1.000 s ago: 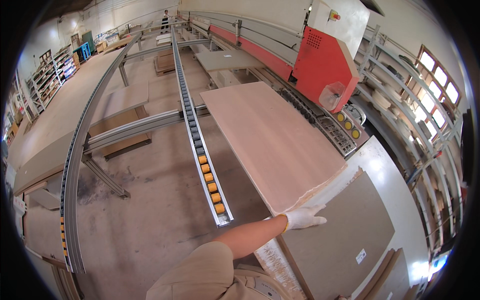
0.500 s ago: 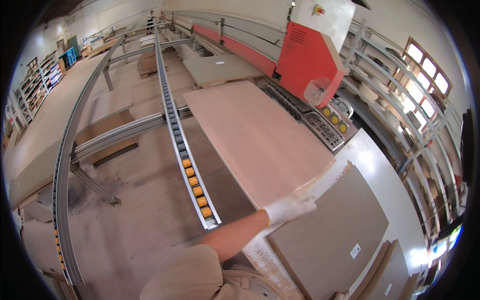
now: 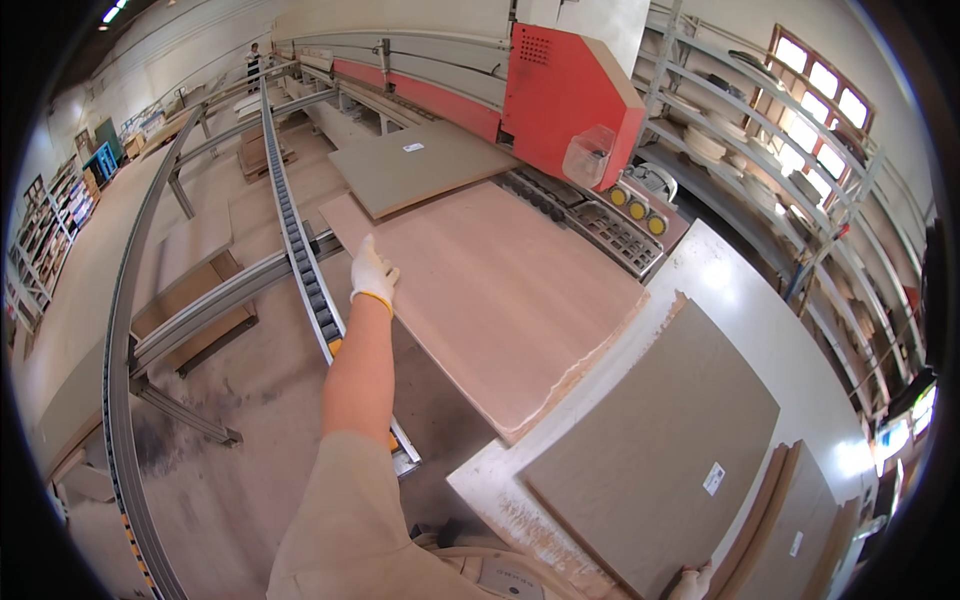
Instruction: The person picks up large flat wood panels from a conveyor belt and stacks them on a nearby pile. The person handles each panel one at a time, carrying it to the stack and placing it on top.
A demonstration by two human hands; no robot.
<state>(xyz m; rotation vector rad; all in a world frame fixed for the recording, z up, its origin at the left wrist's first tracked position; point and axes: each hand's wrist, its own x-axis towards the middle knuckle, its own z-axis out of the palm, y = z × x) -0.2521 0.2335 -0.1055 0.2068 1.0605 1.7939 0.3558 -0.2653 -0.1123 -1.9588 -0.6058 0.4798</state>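
Observation:
My left hand [image 3: 373, 272], in a white glove with a yellow cuff, reaches forward over the left edge of a large brown board [image 3: 500, 300]. Its fingers are apart with nothing between them; whether they touch the board cannot be told. Just beyond the hand, a grey-brown panel [image 3: 420, 165] with a white label overlaps the board's far end. Low in the picture, my right hand [image 3: 692, 582] is at the near edge of another grey-brown panel [image 3: 660, 450], which lies on a white table [image 3: 715, 265]. Most of that hand's fingers are hidden.
A red machine housing [image 3: 570, 105] stands beyond the board, beside yellow round buttons [image 3: 637, 210]. Roller rails [image 3: 290, 215] run along the left. More panels [image 3: 795, 520] stand at lower right. Metal shelves [image 3: 740, 130] line the right. A distant person [image 3: 253, 62] stands far back.
My left hand has swung forward and left, from the brown board's near edge to its far left side. The view has shifted right. The far panel now sits askew over the board's end.

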